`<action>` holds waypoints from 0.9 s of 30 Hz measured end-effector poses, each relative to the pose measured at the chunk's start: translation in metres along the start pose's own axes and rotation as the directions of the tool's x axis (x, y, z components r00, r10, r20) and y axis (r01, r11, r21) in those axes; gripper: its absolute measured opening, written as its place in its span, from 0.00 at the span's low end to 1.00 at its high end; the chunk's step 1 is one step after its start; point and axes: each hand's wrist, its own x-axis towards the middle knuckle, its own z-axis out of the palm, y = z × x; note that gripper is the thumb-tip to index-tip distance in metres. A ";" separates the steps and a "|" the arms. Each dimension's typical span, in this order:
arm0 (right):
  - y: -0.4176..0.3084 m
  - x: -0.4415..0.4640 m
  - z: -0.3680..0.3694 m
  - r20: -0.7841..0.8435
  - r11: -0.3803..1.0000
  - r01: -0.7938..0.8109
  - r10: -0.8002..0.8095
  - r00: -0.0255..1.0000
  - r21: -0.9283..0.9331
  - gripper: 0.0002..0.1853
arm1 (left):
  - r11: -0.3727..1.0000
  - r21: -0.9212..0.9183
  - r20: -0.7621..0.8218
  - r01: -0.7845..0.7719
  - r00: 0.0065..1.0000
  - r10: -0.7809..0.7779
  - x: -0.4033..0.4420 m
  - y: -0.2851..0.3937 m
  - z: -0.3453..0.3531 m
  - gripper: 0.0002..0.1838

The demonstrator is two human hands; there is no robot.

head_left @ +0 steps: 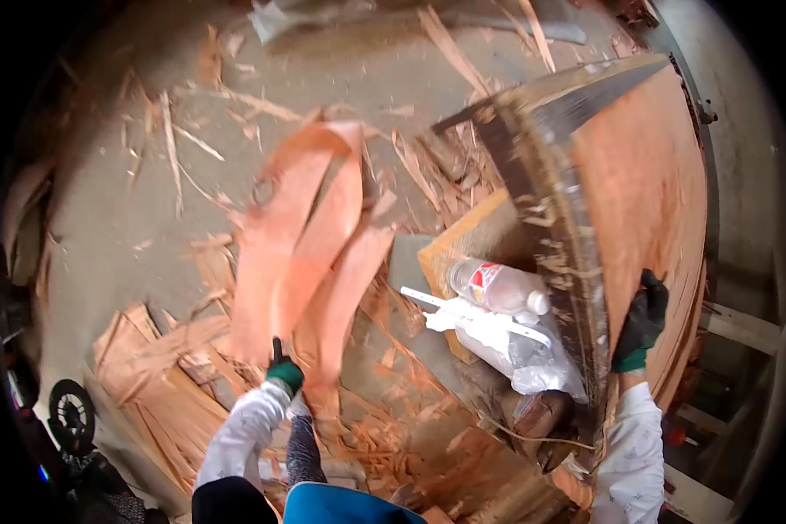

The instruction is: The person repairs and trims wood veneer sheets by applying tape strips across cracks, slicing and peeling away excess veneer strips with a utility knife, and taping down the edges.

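Observation:
My left hand (285,372), in a black and green glove, is at the lower end of a thin, reddish wood veneer sheet (297,253). One dark finger or thumb shows over the sheet and the others are hidden, the grip looking closed on its edge. The sheet is torn into long, curling strips and looks slightly blurred. On the right, my gloved right hand (641,325) rests against the face of a stack of veneer sheets (651,192), fingers extended along it.
A dark, worn wooden edge (555,227) borders the stack. Beside it, a plastic bottle (495,286), a white strip (432,299) and crumpled clear plastic (541,371) sit in a recess. Veneer scraps (162,371) litter the concrete floor (105,262). A black wheel (71,415) stands lower left.

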 end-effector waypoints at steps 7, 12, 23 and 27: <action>0.001 -0.002 0.004 -0.003 0.990 -0.061 0.062 0.998 0.127 0.16 | 0.879 -0.428 -0.320 -0.209 0.945 0.069 -0.168 0.008 -0.145 0.06; -0.015 -0.001 -0.010 -0.040 0.997 0.075 -0.076 0.996 -0.016 0.16 | 0.713 -0.692 -0.330 -0.116 0.929 -0.169 -0.244 0.038 -0.255 0.08; 0.000 0.004 -0.013 0.016 0.997 -0.003 0.001 1.000 0.071 0.13 | -0.058 -0.924 -0.184 -0.379 0.571 -0.800 -0.350 0.197 -0.361 0.09; -0.002 0.008 -0.039 0.158 0.991 0.018 -0.039 0.987 0.134 0.13 | 0.127 -0.904 -0.312 -0.408 0.426 -0.849 -0.336 0.239 -0.392 0.09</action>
